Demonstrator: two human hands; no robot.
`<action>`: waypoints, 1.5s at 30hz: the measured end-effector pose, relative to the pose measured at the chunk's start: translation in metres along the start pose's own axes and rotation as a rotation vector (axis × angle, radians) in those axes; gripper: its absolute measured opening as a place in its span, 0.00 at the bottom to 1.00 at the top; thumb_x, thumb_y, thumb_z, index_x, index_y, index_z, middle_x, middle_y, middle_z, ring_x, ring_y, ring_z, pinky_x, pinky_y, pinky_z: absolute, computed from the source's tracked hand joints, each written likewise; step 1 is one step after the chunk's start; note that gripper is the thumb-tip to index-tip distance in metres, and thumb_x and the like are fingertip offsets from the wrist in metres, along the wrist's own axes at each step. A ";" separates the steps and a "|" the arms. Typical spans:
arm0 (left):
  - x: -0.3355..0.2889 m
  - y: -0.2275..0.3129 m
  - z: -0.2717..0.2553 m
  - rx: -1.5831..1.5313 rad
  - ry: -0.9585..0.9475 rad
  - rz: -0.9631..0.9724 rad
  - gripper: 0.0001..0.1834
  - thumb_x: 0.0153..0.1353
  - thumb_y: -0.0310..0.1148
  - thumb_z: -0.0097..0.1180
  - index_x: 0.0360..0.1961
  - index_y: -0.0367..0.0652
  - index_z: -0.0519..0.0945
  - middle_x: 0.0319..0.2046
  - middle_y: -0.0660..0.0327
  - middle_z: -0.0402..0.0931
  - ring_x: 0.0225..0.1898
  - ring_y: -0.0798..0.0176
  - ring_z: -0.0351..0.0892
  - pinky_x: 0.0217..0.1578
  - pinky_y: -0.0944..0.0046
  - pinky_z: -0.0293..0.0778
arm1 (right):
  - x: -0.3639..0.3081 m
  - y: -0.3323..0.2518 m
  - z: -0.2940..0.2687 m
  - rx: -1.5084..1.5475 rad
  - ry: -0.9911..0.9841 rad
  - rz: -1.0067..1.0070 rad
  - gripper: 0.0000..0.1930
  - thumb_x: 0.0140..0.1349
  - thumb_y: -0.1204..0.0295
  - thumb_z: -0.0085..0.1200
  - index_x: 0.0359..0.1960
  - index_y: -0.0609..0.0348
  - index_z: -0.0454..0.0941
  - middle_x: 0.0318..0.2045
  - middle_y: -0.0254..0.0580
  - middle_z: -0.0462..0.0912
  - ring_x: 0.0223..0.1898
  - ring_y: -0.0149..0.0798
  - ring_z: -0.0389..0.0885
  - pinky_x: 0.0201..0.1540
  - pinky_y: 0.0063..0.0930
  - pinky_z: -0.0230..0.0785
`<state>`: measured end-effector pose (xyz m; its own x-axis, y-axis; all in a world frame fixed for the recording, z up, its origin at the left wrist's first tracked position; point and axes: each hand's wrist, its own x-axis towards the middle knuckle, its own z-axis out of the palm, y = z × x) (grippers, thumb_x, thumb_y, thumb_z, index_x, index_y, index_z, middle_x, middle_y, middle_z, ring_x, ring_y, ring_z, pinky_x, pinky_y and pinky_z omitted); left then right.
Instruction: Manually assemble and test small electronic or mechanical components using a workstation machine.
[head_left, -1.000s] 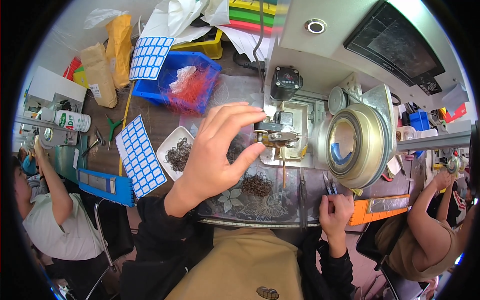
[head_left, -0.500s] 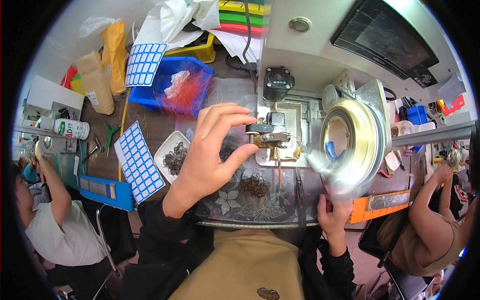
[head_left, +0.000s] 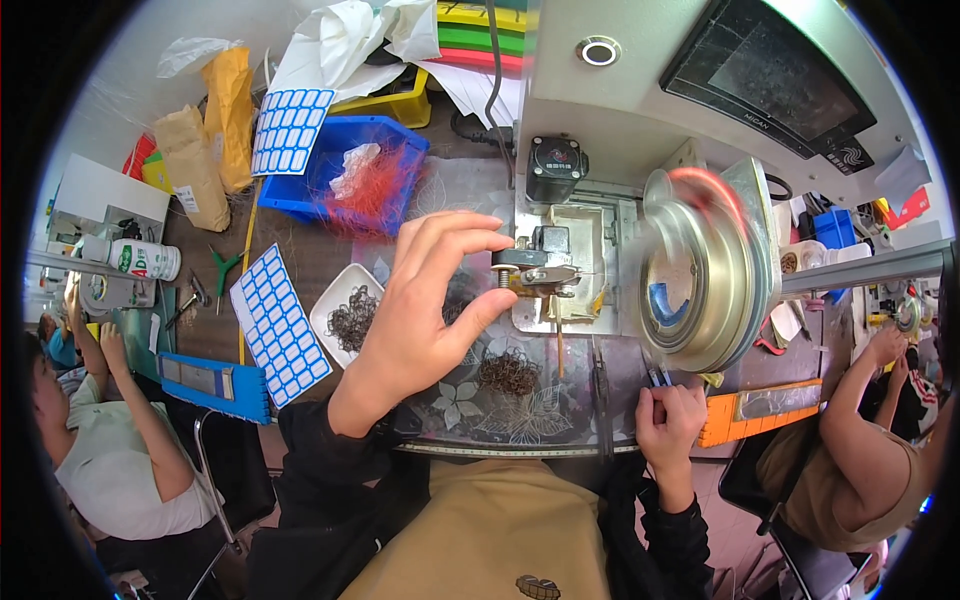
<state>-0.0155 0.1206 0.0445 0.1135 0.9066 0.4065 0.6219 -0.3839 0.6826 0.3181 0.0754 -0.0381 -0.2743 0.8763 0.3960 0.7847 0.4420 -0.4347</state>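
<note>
At the small metal clamp (head_left: 545, 272): left hand (head_left: 425, 305), fingers curved and spread from the thumb, tips at both sides of its end; contact I cannot tell.
Clamp place: on the white machine (head_left: 620, 125), left of the round wheel (head_left: 725, 300).
Right hand (head_left: 670, 420): below the wheel, fingers curled, thumb close against them; pinched thing unclear.
Mat (head_left: 565, 402): dark tangled loops (head_left: 508, 373) lie on it.

From the wearer's head, a wide fisheye camera peers down at close range on a workbench (head_left: 215, 330), chest (head_left: 470, 520) at 6 o'clock, machine (head_left: 630, 110) at 1 (straight edges bowing).
</note>
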 end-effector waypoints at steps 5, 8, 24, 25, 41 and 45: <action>0.002 0.002 -0.004 0.026 -0.011 0.004 0.20 0.56 0.33 0.67 0.51 0.44 0.79 0.54 0.54 0.74 0.57 0.46 0.68 0.59 0.51 0.64 | 0.002 0.001 0.001 -0.011 0.021 -0.030 0.09 0.50 0.78 0.64 0.21 0.53 0.74 0.12 0.31 0.63 0.16 0.39 0.62 0.28 0.35 0.52; 0.002 0.004 -0.006 0.063 -0.011 0.017 0.20 0.56 0.33 0.66 0.51 0.44 0.79 0.54 0.54 0.74 0.56 0.46 0.68 0.59 0.51 0.64 | 0.003 0.001 0.001 -0.013 0.033 -0.048 0.09 0.50 0.77 0.65 0.21 0.52 0.75 0.12 0.30 0.63 0.15 0.38 0.61 0.27 0.35 0.51; 0.024 0.031 -0.002 0.131 -0.008 0.108 0.13 0.55 0.22 0.62 0.43 0.43 0.84 0.48 0.60 0.81 0.49 0.52 0.73 0.53 0.57 0.68 | -0.001 0.002 -0.002 0.051 0.026 -0.036 0.09 0.49 0.78 0.65 0.22 0.54 0.75 0.13 0.31 0.64 0.17 0.40 0.63 0.27 0.36 0.53; 0.024 0.031 0.000 0.152 -0.009 0.121 0.12 0.54 0.21 0.62 0.40 0.43 0.85 0.47 0.61 0.82 0.47 0.53 0.73 0.52 0.57 0.68 | -0.002 0.003 -0.002 0.051 0.027 -0.034 0.09 0.49 0.78 0.65 0.22 0.54 0.75 0.13 0.31 0.64 0.17 0.40 0.63 0.27 0.36 0.53; 0.017 0.039 0.007 -0.056 -0.104 0.050 0.07 0.56 0.20 0.58 0.35 0.42 0.82 0.29 0.61 0.82 0.25 0.59 0.76 0.29 0.62 0.65 | 0.007 -0.008 -0.012 -0.201 -0.024 0.126 0.06 0.58 0.77 0.60 0.36 0.61 0.78 0.35 0.44 0.76 0.38 0.50 0.74 0.41 0.42 0.63; 0.018 0.038 0.009 -0.147 -0.105 0.020 0.07 0.57 0.20 0.57 0.36 0.41 0.81 0.30 0.61 0.82 0.24 0.60 0.74 0.29 0.64 0.65 | -0.003 -0.003 -0.015 0.024 0.023 0.183 0.05 0.61 0.81 0.54 0.38 0.63 0.78 0.32 0.46 0.77 0.35 0.51 0.75 0.37 0.42 0.64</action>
<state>0.0171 0.1237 0.0717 0.2096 0.9087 0.3610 0.4995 -0.4169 0.7594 0.3247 0.0691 -0.0261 -0.1154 0.9381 0.3264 0.8065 0.2803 -0.5205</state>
